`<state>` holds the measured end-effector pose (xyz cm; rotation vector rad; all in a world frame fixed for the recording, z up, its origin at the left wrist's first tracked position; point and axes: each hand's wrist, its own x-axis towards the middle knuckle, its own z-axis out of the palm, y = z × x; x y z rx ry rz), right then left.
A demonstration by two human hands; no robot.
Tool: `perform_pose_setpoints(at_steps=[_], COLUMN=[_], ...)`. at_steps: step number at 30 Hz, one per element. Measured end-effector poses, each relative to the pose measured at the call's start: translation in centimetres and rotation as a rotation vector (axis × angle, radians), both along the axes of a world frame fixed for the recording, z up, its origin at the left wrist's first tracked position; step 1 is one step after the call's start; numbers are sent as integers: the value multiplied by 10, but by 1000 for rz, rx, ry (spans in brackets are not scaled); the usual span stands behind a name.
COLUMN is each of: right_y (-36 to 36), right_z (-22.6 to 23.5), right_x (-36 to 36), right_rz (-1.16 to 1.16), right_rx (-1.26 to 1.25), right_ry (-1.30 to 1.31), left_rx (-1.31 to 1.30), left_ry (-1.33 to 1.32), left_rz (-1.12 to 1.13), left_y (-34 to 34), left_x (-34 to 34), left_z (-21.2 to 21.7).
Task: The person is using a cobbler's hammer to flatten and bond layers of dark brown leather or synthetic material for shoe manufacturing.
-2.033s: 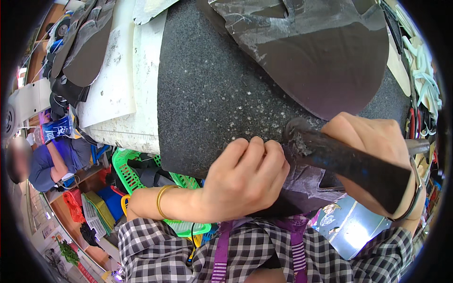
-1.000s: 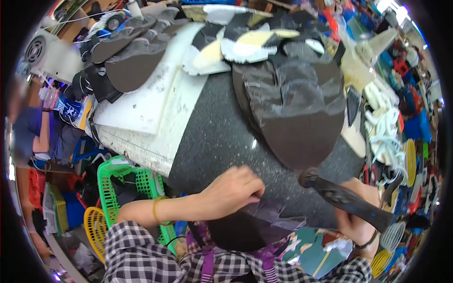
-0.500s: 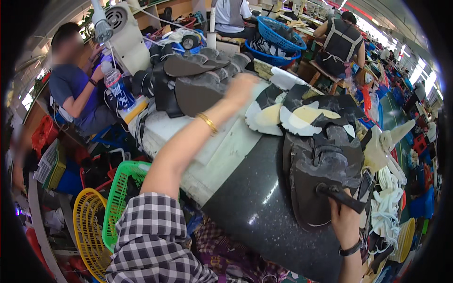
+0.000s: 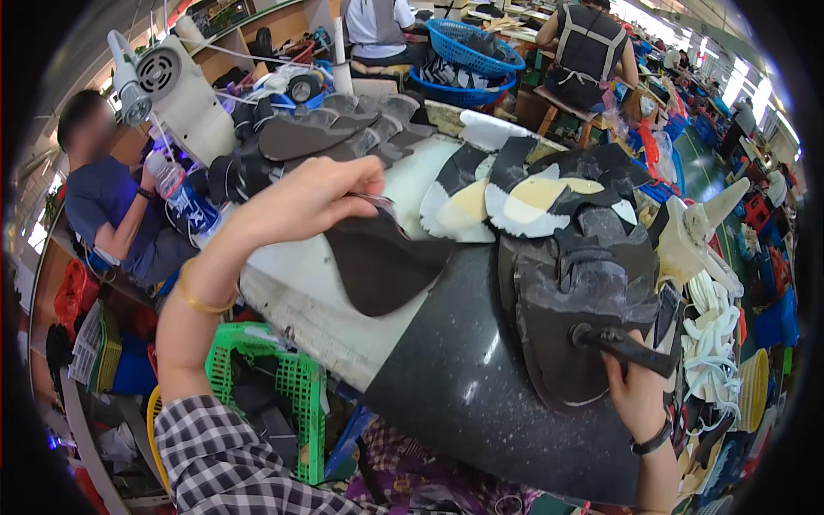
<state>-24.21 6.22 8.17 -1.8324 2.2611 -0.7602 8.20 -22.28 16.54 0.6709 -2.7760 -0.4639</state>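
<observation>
Dark speckled stone worktop at centre w/ white board on left; dark shoe-upper pieces stacked at right.

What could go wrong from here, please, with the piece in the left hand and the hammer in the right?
1. The left hand pinches the dark piece only at one edge, so it may slip or fold.
2. The hammer in the right hand rests on a loose stack of pieces; a nudge might shift them.
3. Carrying the piece across could brush the sole pieces fanned out beside it.
</observation>
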Motion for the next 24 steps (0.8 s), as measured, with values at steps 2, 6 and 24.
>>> perform_pose_setpoints(at_steps=[2, 6, 24], right_y=[3, 5, 85], right_z=[0, -13, -7], right_x=[-1, -5, 62], right_rz=[50, 183, 400], right_rx=[-53, -386, 300], right_ry=[118, 363, -130], left_rx=[320, 1087, 267], left_ry=[31, -123, 53], left_rz=[-127, -236, -546], left_y=[54, 107, 184], left_x=[-5, -38, -86], left_z=[44, 47, -156])
